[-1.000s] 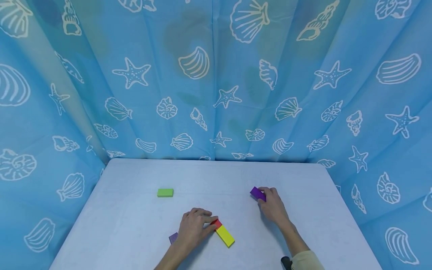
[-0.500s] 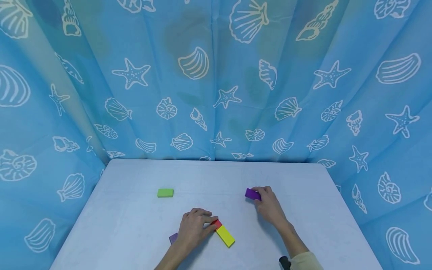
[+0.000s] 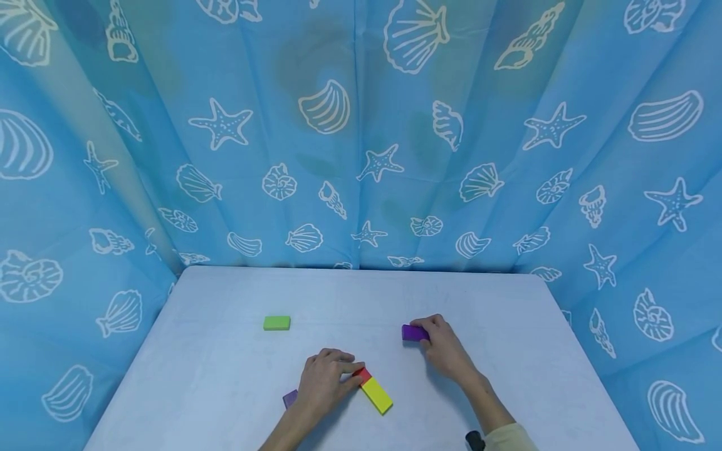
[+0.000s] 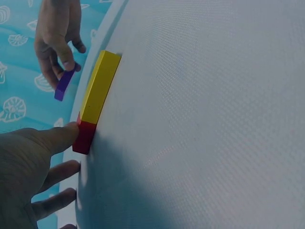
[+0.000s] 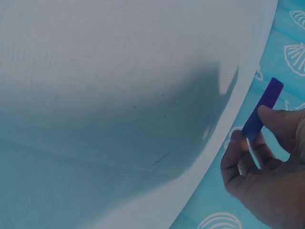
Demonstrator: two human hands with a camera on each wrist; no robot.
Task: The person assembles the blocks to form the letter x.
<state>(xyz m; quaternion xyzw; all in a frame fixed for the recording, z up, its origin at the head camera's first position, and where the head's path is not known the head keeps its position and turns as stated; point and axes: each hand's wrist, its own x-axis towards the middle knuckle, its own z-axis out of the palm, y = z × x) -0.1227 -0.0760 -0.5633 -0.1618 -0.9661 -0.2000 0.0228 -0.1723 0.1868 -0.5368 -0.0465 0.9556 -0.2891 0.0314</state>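
A purple block (image 3: 414, 332) is pinched between the thumb and fingers of the right hand (image 3: 442, 347), which is curled round its near end; the block is carried just above the pale surface (image 3: 225, 376), as the right wrist view shows it raised and edge-on between the fingertips (image 5: 274, 119). The left hand (image 3: 324, 381) is laid palm down on the surface, its fingers fairly straight, and its fingertip is pressed against the red block (image 3: 363, 374), so nothing is gripped by it. The red block is seen just beyond the left hand's fingertips, on the side towards the right hand, and a yellow block (image 3: 376, 395) is joined end to end with it, the two lying flat in one line that slants towards the person. In the left wrist view the same pair is seen with the fingertip touching the red end (image 4: 85, 136), and the right hand with its purple block appears farther off. A second purple piece (image 3: 290, 398) is partly hidden under the outer edge of the left hand, touching or just beside it. A green block (image 3: 276, 322) lies flat, well apart, beyond the left hand and to its outer side. The surface is enclosed by a blue curtain (image 3: 361, 125) printed with shells and starfish.
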